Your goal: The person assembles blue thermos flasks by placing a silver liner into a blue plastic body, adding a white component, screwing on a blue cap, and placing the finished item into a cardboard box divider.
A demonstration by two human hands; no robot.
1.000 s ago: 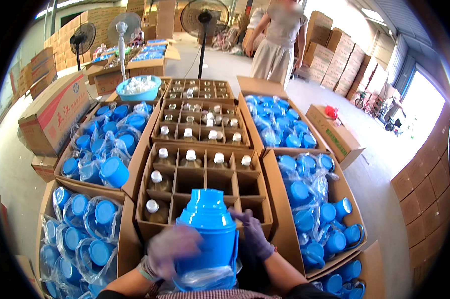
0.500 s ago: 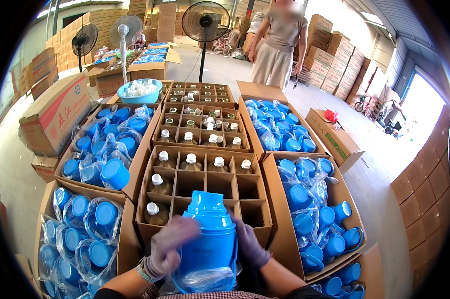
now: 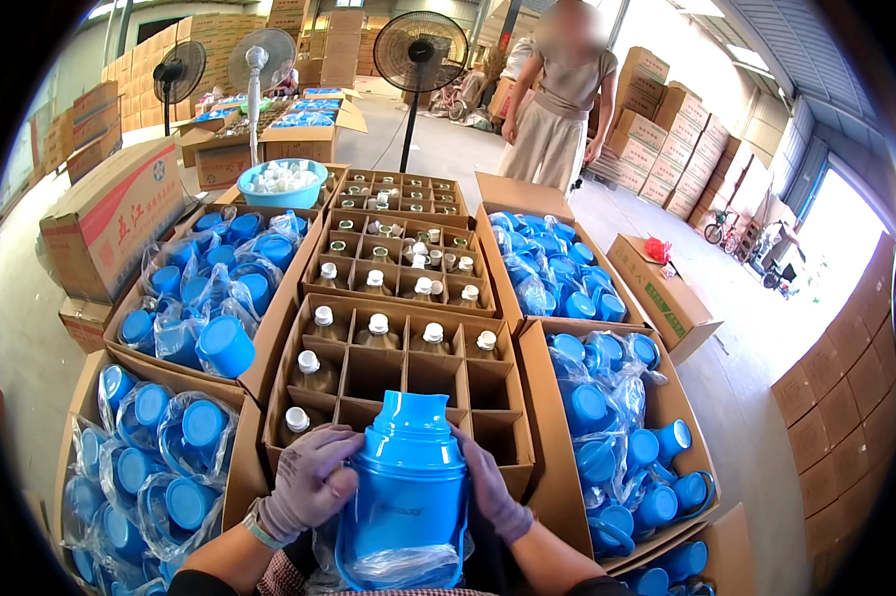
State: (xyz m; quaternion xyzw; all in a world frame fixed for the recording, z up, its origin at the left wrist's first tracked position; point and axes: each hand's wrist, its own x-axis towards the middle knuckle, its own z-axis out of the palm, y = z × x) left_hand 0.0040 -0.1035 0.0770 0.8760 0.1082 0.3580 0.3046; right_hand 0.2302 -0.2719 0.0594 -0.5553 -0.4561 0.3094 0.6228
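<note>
A shiny blue thermos flask (image 3: pixel 406 497) stands upright in front of me, its pouring collar at the top and clear plastic film (image 3: pixel 413 564) crumpled round its lower part. My left hand (image 3: pixel 314 482), in a grey glove, grips its left shoulder with fingers bent and thumb against the side. My gloved right hand (image 3: pixel 492 487) presses on the flask's right side, its fingers partly behind it. Just beyond stands a divided carton (image 3: pixel 279 427), with white-capped bottle-shaped glass liners (image 3: pixel 316 372) in its left and far cells. Several nearer cells hold nothing visible.
Cartons of film-wrapped blue flasks (image 3: pixel 205 422) stand on the left, and more blue flasks (image 3: pixel 656 505) on the right. Farther off are a light-blue basin (image 3: pixel 282 194) of white caps, a black fan (image 3: pixel 420 60) and a standing person (image 3: pixel 562 99). Stacked boxes (image 3: pixel 845 417) rise at right.
My left hand, blurred before, now rests sharply on the flask's left shoulder. The right hand stays at its right side. The flask's printed front shows more clearly.
</note>
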